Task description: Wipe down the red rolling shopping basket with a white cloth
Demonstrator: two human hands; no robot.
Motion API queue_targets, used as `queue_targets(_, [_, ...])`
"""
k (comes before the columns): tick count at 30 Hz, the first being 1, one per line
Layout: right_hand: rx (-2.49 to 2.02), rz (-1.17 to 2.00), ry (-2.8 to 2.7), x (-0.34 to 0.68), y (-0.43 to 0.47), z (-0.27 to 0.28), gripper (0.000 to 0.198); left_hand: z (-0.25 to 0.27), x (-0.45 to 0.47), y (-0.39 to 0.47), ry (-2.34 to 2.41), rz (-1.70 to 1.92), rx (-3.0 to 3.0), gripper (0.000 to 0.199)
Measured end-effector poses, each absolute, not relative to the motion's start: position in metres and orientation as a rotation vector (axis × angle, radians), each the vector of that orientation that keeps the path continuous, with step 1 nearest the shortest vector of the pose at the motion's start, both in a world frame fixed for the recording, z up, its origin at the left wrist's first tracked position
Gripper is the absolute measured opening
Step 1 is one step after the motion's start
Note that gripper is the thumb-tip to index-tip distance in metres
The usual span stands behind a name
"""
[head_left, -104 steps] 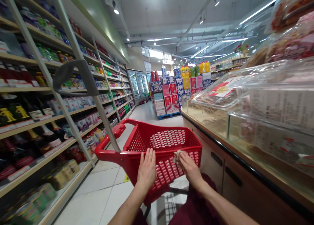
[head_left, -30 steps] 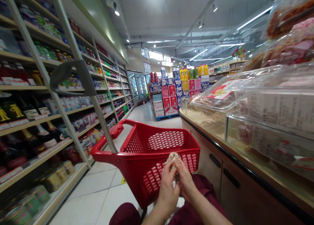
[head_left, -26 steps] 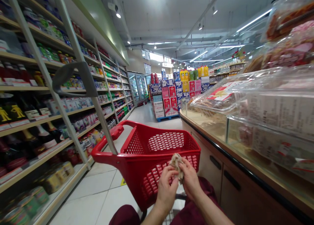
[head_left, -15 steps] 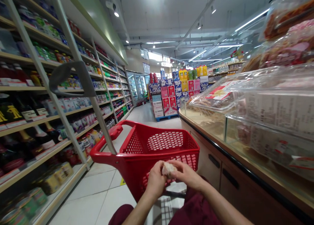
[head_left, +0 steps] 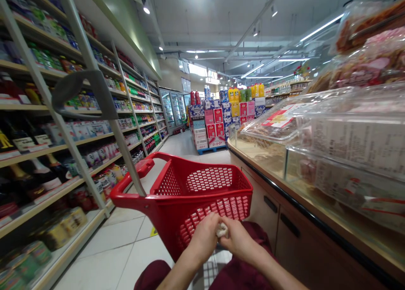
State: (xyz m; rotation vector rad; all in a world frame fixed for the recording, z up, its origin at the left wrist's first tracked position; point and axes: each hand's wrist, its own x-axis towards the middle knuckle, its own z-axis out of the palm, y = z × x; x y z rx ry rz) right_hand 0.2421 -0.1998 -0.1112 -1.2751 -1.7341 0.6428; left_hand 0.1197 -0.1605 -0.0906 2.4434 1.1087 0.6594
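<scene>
My left hand and my right hand meet in front of me, low over my lap. Their curled fingers press together around a small crumpled whitish wad. Only its near end shows between the hands; its material I cannot make out. Just beyond my hands stands a red shopping cart with perforated sides. My hands appear in front of its near side; whether they touch it I cannot tell.
Shelves of bottles, cans and packets line the left side. A grey handle on a metal pole rises above the cart. At right, a counter holds clear plastic food boxes. Stacked cartons stand ahead on a blue pallet.
My hands have moved slightly down and closed tighter together, so less of the whitish wad shows. The whole view has shifted a little, with the cart sitting slightly further left.
</scene>
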Motion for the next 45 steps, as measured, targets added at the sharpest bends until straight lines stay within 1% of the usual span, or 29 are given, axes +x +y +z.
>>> queue_targets(2, [-1.211,0.676,-1.786,0.252,-0.194,-0.113,0.04,-0.092,0.121,-0.162,1.058,0.664,2.444,0.025])
queue_targets(3, [-1.196,0.616,-1.788,0.261,-0.187,-0.114,0.045,-0.092,0.12,-0.161,1.04,0.691,2.432,0.031])
queue_targets(4, [-1.208,0.49,-1.754,0.272,-0.178,-0.114,0.048,-0.091,0.119,-0.16,1.034,0.729,2.425,0.037])
queue_targets(6, [-1.301,0.098,-1.566,0.3,-0.155,-0.117,0.049,-0.085,0.112,-0.155,1.075,0.812,2.462,0.043])
queue_targets(7, [-1.35,-0.095,-1.457,0.315,-0.144,-0.122,0.047,-0.081,0.106,-0.151,1.13,0.844,2.514,0.044])
queue_targets(9, [-1.391,-0.291,-1.419,0.337,-0.128,-0.141,0.042,-0.072,0.091,-0.142,1.298,0.883,2.657,0.041])
queue_targets(12, [-1.364,-0.29,-1.647,0.348,-0.13,-0.187,0.039,-0.063,0.064,-0.129,1.679,0.855,2.814,0.042])
queue_targets(15, [-1.38,-0.22,-1.831,0.338,-0.146,-0.217,0.039,-0.063,0.045,-0.121,1.914,0.658,2.895,0.05])
queue_targets(17, [-1.329,-0.253,-1.853,0.328,-0.148,-0.211,0.041,-0.065,0.04,-0.12,1.959,0.546,2.919,0.052])
queue_targets(19, [-1.23,-0.367,-1.781,0.319,-0.139,-0.192,0.043,-0.065,0.04,-0.121,1.992,0.505,2.911,0.052])
queue_targets(21, [-1.14,-0.471,-1.728,0.309,-0.127,-0.175,0.04,-0.063,0.041,-0.123,1.996,0.476,2.902,0.053])
queue_targets(23, [-1.062,-0.515,-1.769,0.299,-0.121,-0.172,0.037,-0.062,0.04,-0.124,1.974,0.431,2.899,0.055])
queue_targets(27, [-0.938,-0.479,-1.953,0.276,-0.126,-0.181,0.033,-0.062,0.035,-0.123,1.941,0.342,2.915,0.059])
queue_targets(32, [-0.896,-0.466,-1.927,0.252,-0.122,-0.157,0.032,-0.063,0.033,-0.123,1.932,0.354,2.916,0.06])
queue_targets(39, [-0.805,-0.396,-2.106,0.239,-0.125,-0.162,0.028,-0.059,0.033,-0.127,1.88,0.323,2.907,0.06])
queue_targets(42, [-0.816,-0.445,-2.002,0.232,-0.119,-0.145,0.029,-0.056,0.028,-0.128,1.902,0.36,2.936,0.059])
queue_targets(45, [-0.761,-0.463,-2.036,0.222,-0.118,-0.14,0.028,-0.052,0.018,-0.128,2.04,0.456,2.902,0.058])
